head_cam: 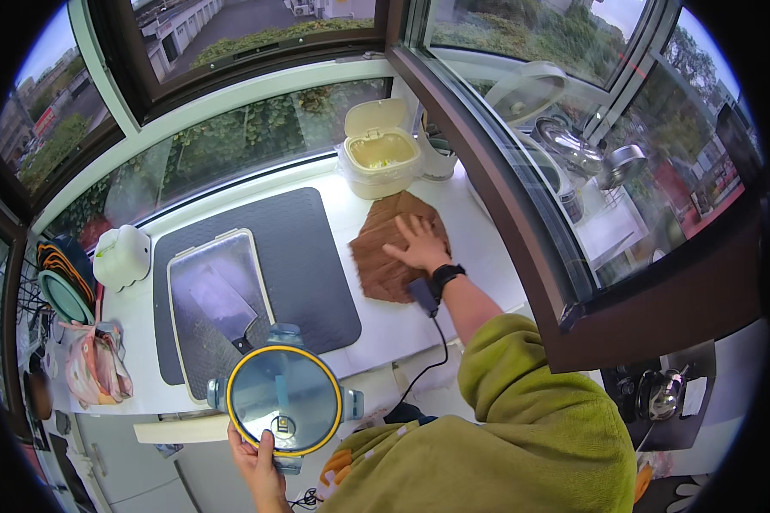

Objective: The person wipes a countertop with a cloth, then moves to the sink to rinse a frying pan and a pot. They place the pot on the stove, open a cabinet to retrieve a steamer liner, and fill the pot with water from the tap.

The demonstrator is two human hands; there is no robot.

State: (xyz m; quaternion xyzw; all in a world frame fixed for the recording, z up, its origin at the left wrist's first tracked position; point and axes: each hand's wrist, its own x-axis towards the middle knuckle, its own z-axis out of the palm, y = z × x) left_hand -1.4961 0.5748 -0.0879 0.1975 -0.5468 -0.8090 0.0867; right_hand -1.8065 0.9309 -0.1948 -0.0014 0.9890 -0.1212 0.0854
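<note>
My left hand (260, 465) grips the lower edge of a round clear lid (283, 401) with a yellow seal and blue-grey side clips, held up in front of the counter edge. My right hand (420, 245), fingers spread, lies flat on a brown cloth (385, 269) on the white counter. A cleaver (221, 304) rests on a pale-rimmed cutting board (266, 285), which lies on a dark grey mat (314, 256). Just beyond the cloth stands a cream bin (380, 183) with its lid up and a bag inside.
An open brown window frame (507, 186) juts over the counter at the right. A white container (122, 256), a teal-rimmed basin (67, 298) and a pink patterned bag (96, 369) are at the left. A black cable (446, 346) hangs beside my right wrist.
</note>
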